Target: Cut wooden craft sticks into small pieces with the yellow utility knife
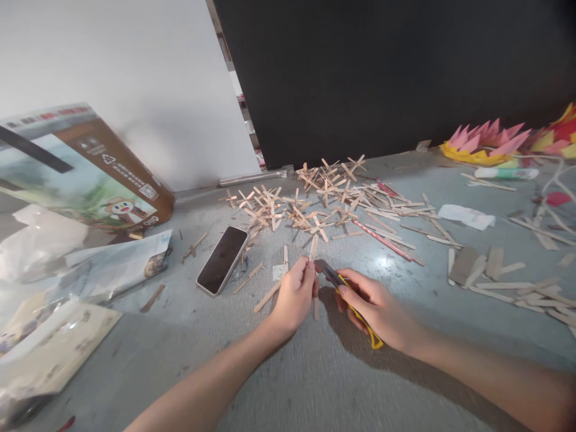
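My left hand is closed on a wooden craft stick, which stands out above and below the fingers. In my right hand is a yellow utility knife, its dark front end pointing at the left fingertips. Whether the blade touches the stick I cannot tell. Behind the hands spreads a pile of craft sticks, several crossed over each other. A loose stick lies beside my left wrist, near a small white scrap of paper.
Left of the hands lies a phone. A printed carton and plastic packets stand farther left. To the right are more loose sticks, a white tissue, a glue stick and a pink-and-yellow paper crown. A black panel rises behind.
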Tool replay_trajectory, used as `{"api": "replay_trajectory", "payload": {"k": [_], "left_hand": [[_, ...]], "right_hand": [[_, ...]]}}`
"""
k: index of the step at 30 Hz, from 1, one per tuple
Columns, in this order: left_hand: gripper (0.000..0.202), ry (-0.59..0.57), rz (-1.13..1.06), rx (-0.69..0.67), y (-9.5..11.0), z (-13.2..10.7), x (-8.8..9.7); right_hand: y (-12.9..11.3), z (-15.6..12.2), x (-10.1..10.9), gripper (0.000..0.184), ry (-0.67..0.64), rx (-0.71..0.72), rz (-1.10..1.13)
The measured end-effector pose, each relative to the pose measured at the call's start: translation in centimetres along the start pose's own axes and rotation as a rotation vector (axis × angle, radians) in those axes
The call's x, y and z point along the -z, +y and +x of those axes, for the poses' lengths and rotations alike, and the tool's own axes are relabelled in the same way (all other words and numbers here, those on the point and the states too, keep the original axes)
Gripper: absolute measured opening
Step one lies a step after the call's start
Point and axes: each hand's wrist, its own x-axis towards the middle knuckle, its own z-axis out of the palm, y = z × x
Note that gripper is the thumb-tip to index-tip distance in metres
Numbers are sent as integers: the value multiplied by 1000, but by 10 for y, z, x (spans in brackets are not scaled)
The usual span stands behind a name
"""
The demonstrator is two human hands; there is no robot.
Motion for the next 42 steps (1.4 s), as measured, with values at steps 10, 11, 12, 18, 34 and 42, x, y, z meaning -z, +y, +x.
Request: {"api": "replay_trajectory", "payload": {"k": [10, 11, 12, 18, 34, 42], "left_hand": [[38, 2, 5, 5, 1, 0, 0], [38, 1, 6, 7, 1, 0, 0], [38, 0, 7, 9, 1, 0, 0], [37, 1, 3, 9, 0, 1, 0], [36, -2, -1, 8, -1, 1, 0], [36, -2, -5, 6, -1, 0, 0]], "right_hand": [[-1, 2, 0, 29, -6, 8, -1], [-1, 2, 0, 29, -6, 7, 0], [0, 2, 0, 30, -7, 7, 2], [0, 1, 0, 30, -2, 8, 2], [1, 1, 0, 26, -10, 4, 18], [1, 2, 0, 25, -12, 4, 23]]}}
